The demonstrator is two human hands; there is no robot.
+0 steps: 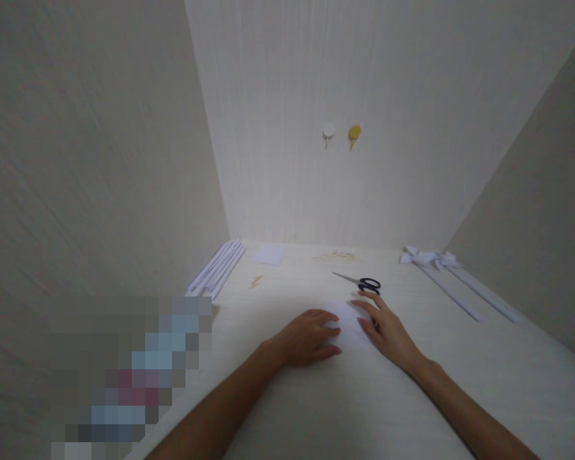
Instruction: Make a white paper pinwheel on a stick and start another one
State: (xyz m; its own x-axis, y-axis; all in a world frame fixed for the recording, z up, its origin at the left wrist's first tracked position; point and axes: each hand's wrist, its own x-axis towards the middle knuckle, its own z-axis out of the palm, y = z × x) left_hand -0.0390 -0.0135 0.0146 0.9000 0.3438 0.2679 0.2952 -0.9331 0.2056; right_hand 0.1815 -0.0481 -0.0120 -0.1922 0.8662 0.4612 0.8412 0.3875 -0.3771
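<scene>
A sheet of white paper lies flat on the white table in front of me. My left hand rests at its left edge, fingers stretched and slightly apart. On the opposite side, my right hand is over the paper's right part with its fingers spread. Neither hand grips anything. Just beyond the right fingertips lies a pair of scissors with black handles, its blades pointing left.
White rolled paper tubes lie at the far left, near a paper square and small yellowish pieces. Thin tan bits lie at the back. Two paper sticks with folded tops are at right. Walls enclose the table; hooks hang behind.
</scene>
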